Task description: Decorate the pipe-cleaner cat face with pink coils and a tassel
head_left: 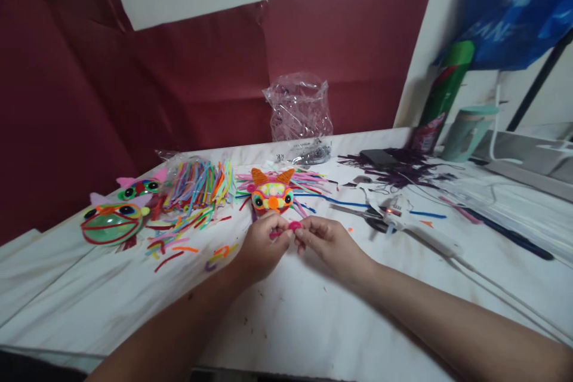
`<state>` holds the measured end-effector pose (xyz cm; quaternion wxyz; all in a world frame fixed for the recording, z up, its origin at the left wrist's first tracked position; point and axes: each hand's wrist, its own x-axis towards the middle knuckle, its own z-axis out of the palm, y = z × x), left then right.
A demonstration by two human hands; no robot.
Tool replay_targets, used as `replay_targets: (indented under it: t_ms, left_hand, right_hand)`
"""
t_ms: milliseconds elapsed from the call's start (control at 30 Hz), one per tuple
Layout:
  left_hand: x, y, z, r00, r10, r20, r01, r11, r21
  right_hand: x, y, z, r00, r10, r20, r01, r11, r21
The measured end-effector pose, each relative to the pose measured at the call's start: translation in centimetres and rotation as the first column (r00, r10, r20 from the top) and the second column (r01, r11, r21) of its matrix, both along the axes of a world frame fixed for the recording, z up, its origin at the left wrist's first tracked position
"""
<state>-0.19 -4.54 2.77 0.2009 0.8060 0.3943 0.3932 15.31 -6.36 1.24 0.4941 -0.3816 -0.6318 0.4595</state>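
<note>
Pinched between the fingertips of my left hand (265, 241) and my right hand (326, 240) is a small magenta pipe cleaner (294, 226), its end rolled into a curl. Both hands are closed on it above the table's middle. Just behind them sits a colourful animal head (272, 191) with orange ears, black eyes and an orange nose; my hands hide its lower part. To the right lie scissors (358, 212) and a hot glue gun (416, 236) with a small orange light.
Bundled pipe cleaners (197, 185) and loose cut pieces lie left of centre. Beyond them rest two more animal heads, one green (111, 227). A clear plastic bag (299, 110) stands at the back. A dark phone (378, 158), purple strips and a green cup (470, 134) occupy the right.
</note>
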Motion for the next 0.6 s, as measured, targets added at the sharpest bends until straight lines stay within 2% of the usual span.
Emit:
replay_targets:
  t_ms: [133, 233, 333, 433, 500, 600]
  left_hand:
    - [-0.1, 0.0, 0.0, 0.999, -0.03, -0.021, 0.029, 0.999, -0.044]
    - [-0.2, 0.1, -0.1, 0.999, -0.049, 0.005, 0.049, 0.995, -0.089]
    - [-0.1, 0.1, -0.2, 0.999, -0.044, 0.015, 0.046, 0.992, -0.114]
    - [-0.1, 0.1, -0.2, 0.998, -0.032, -0.056, 0.028, 0.997, -0.074]
    - [-0.2, 0.0, 0.0, 0.991, -0.039, -0.127, 0.035, 0.999, -0.033]
    - [-0.5, 0.1, 0.4, 0.986, -0.044, -0.16, 0.044, 0.999, -0.005]
  right_hand:
    - [-0.1, -0.1, -0.3, 0.998, -0.026, 0.057, 0.026, 1.0, 0.003]
    - [0.4, 0.0, 0.0, 0.979, -0.077, 0.189, 0.063, 0.995, 0.079]
    - [0.9, 0.1, 0.5, 0.922, -0.14, 0.36, 0.07, 0.977, 0.203]
    - [1.1, 0.2, 0.7, 0.861, -0.154, 0.484, 0.03, 0.966, 0.255]
    - [1.1, 0.2, 0.6, 0.851, -0.156, 0.502, 0.025, 0.966, 0.258]
    - [0.8, 0.1, 0.4, 0.905, -0.129, 0.405, 0.046, 0.977, 0.207]
